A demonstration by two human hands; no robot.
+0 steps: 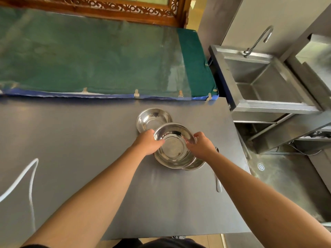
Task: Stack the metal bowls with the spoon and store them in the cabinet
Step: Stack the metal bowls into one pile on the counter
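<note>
Both hands hold one shiny metal bowl (174,145) by its rim: my left hand (149,143) grips the left edge, my right hand (201,144) the right edge. The held bowl sits tilted over a second metal bowl (196,164), whose rim shows at its lower right. A third metal bowl (152,119) rests on the grey table (89,140) just behind, touching the held bowl's far edge. A metal spoon (218,183) lies on the table by my right wrist, partly hidden by the forearm. No cabinet shows clearly.
A green padded bench (107,59) runs along the table's far side. A steel sink (265,83) with a curved tap (258,40) stands to the right, past the table's right edge. A white cable (30,176) loops on the table's left.
</note>
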